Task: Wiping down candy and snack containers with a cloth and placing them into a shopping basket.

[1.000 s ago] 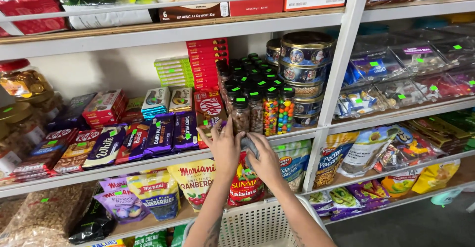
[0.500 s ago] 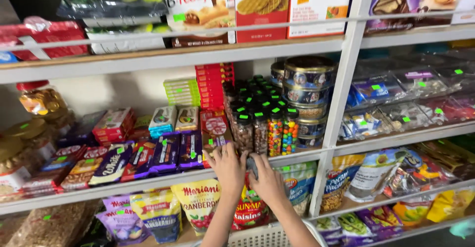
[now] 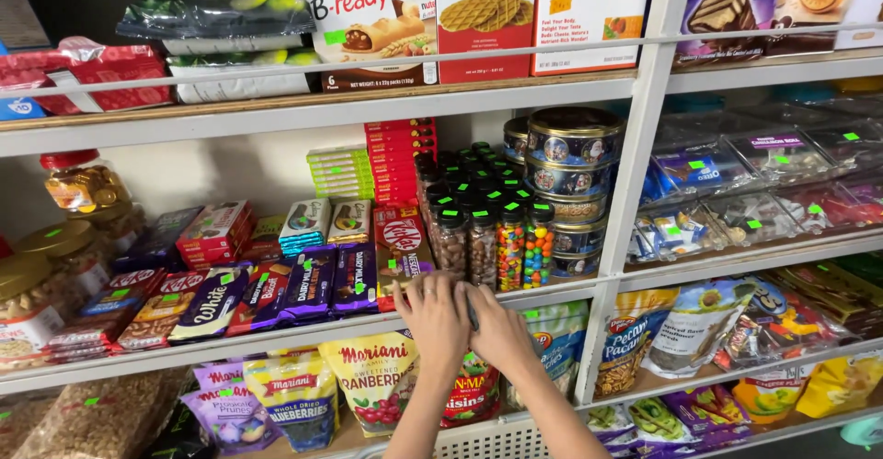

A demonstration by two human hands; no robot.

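My left hand [image 3: 432, 319] lies flat at the front edge of the middle shelf [image 3: 276, 332], its fingertips just under a red chocolate-wafer box [image 3: 400, 247]. My right hand [image 3: 498, 332] sits pressed against it, closed over a small grey cloth-like thing [image 3: 472, 313] of which only a sliver shows between the hands. Directly behind the hands stand clear jars of coloured candies [image 3: 510, 243] with black lids. A red raisin bag [image 3: 469, 390] is on the shelf below my wrists.
Purple chocolate bars [image 3: 354, 280] lie left of the hands, and stacked round blue tins [image 3: 575, 137] stand at the right. A white upright post [image 3: 635, 183] divides the shelving. A white plastic basket [image 3: 497, 441] sits under my forearms. Bags of dried fruit [image 3: 368, 376] fill the lower shelf.
The view has tilted upward, showing more of the top shelf. Both hands stay together at the shelf edge, and the grey thing shows less between them than before.
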